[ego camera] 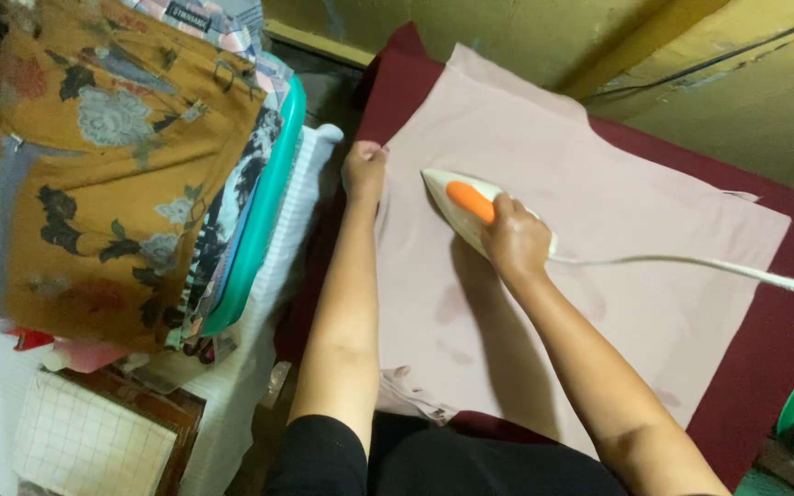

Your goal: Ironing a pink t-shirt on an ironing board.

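pink cloth (590,239) lies spread flat over a dark red ironing surface (783,340), filling most of the right half of the head view, with its long edges running from lower left toward upper right.

head view, hands: your right hand (515,241) is clenched around the orange handle (470,201) of a white iron (459,213). the iron sits soleplate-down on the cloth, in its upper left part. its pointed nose aims up and to the left, away from your wrist, so its long axis runs along your forearm line. a white cord (709,266) trails from the back of the iron off to the right edge, passing over the cloth.

your left hand (364,171) is closed on the left edge of the cloth, pinching it against the red surface. it lies just left of the iron's nose, near but apart from it. the left hand is the nearer one to the cloth's upper left corner; most of the open cloth lies to the right of the iron.

surface: a few faint darker patches show on the cloth below the iron. a crumpled bit of pale fabric (411,393) hangs at the near edge.

room: on the left, a heap of folded clothes, topped by a mustard floral piece (103,165), sits in a teal basket (264,211). yellow walls (765,101) close the background.
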